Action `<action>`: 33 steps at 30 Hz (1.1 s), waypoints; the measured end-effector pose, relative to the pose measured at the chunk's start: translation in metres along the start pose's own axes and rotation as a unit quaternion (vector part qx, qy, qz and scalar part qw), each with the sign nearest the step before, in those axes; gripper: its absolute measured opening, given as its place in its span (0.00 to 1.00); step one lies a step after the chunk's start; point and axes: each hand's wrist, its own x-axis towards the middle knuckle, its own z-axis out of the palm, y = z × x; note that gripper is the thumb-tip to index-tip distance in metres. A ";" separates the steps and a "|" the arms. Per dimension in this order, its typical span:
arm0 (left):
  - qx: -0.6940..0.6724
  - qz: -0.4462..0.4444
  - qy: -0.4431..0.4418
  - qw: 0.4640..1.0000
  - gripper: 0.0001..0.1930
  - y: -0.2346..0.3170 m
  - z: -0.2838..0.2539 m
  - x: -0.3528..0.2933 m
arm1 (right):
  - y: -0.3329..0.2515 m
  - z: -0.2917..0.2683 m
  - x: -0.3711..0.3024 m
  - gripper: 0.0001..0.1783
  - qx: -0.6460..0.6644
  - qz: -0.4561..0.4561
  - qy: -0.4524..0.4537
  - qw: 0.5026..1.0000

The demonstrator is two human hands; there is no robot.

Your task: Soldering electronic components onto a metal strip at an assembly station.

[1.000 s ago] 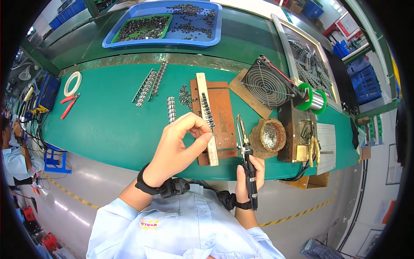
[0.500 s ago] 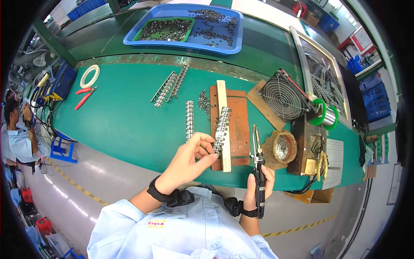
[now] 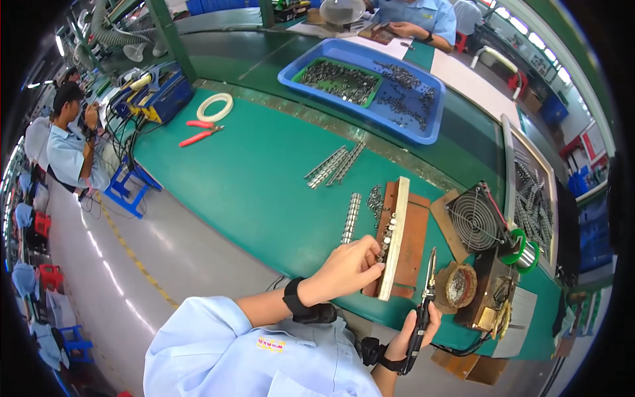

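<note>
My left hand is closed, its thumb and fingertips at the near end of a metal strip of small parts. The strip lies along the left side of a pale wooden bar, which rests on a reddish-brown board; my fingers partly hide the strip. In my right hand is a black-handled soldering iron, its tip pointing up and away from me, right of the board. Left of the board lie another metal strip and a small pile of loose metal parts.
Right of the iron stand a crusted round pot, a fan and a green solder spool. Farther off are more strips, red-handled cutters, a tape roll and a blue tray. A co-worker's hands show across the bench.
The view has swung left. My left hand has brought the strip from across the wooden bar down along its left side. The iron is still in my right hand.
</note>
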 end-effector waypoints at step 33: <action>0.580 -0.117 0.296 0.750 0.08 -0.087 -0.354 -0.061 | -0.064 -0.013 -0.053 0.18 -0.071 -0.049 0.001 0.996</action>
